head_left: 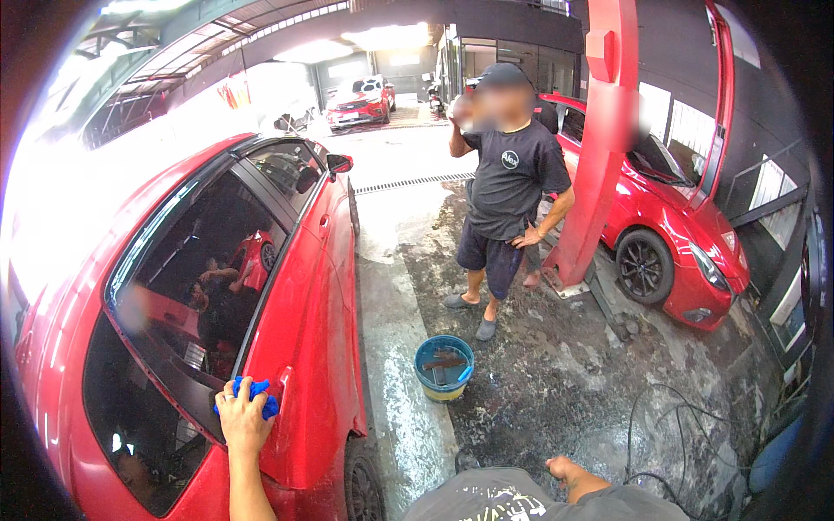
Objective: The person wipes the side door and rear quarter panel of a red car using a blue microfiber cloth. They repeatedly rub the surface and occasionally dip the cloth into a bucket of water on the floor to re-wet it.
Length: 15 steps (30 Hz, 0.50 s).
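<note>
My left hand (245, 423) is closed on a blue cloth (270, 405), pressing it against the side of a red car (300, 382) by the dark trim at the rear window (208, 269). The cloth is bunched and sticks out past the fingers. At the lower edge, beside my dark shirt, my right hand (563, 467) hangs low over the floor. It looks small and foreshortened, so its fingers cannot be made out. Nothing can be seen in it.
A blue-rimmed bucket (444, 369) of dark water stands on the wet floor, to the right of the car. Behind it, a person (512, 182) stands with one hand on the hip. A red lift post (595, 165), another red car (678, 252) and a black hose (682, 434) are to the right.
</note>
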Tool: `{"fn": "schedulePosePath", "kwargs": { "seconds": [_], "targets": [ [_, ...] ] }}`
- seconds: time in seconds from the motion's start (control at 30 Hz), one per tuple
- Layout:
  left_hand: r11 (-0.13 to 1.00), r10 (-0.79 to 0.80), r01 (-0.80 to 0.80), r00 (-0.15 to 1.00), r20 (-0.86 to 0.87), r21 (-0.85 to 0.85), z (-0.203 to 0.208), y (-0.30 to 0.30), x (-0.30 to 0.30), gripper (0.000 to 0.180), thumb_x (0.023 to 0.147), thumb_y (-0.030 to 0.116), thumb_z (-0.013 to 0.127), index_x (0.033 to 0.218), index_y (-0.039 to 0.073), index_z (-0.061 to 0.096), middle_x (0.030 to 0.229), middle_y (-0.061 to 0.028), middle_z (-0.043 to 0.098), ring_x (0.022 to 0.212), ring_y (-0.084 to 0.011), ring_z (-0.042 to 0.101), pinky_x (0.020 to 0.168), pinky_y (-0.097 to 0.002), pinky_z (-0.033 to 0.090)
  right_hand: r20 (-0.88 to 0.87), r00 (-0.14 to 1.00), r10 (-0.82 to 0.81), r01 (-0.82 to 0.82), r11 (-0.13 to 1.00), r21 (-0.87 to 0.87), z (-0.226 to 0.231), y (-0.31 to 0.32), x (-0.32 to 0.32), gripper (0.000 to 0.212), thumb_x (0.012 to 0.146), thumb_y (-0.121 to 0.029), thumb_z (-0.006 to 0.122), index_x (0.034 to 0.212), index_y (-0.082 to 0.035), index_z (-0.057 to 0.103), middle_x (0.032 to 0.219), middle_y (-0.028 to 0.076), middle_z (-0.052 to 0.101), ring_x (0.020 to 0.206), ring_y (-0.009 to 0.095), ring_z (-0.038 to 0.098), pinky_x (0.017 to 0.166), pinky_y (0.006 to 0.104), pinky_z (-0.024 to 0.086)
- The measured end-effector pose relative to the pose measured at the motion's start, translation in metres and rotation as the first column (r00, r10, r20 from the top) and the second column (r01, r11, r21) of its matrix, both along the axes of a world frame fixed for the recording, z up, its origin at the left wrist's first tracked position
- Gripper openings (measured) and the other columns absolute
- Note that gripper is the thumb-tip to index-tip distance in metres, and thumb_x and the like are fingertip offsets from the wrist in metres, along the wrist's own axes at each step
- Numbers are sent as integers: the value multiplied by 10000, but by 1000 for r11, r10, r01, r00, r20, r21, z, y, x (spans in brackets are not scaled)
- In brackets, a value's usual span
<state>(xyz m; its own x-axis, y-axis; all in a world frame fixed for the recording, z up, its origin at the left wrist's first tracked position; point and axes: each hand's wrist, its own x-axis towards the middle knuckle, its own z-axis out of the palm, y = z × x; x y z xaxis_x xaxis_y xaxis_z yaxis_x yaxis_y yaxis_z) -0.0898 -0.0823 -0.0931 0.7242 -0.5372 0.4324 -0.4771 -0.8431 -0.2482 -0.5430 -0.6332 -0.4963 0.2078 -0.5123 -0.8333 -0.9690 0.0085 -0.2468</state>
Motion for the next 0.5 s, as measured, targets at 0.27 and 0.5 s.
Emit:
{"fn": "schedulePosePath", "kwargs": {
  "seconds": [0.27, 0.5],
  "targets": [
    [1000, -4, 4, 1000, -7, -1, -5, -2, 1, 521, 588, 256, 966, 1084, 206, 815, 1442, -98, 617, 1360, -395, 524, 1064, -533, 421, 42, 997, 68, -66, 997, -35, 0, -9, -16, 362, 1086, -348, 594, 1400, -219, 720, 1451, 123, 668, 1239, 351, 659, 834, 548, 623],
    [1000, -13, 13, 1000, -6, -11, -3, -2, -1, 512, 591, 246, 964, 1079, 201, 814, 1434, -100, 618, 1361, -398, 520, 1062, -532, 421, 29, 989, 147, -145, 988, -44, -18, -13, -21, 360, 1085, -310, 557, 1403, -263, 719, 1330, 76, 725, 1020, 315, 714, 752, 506, 610]
  ]
}}
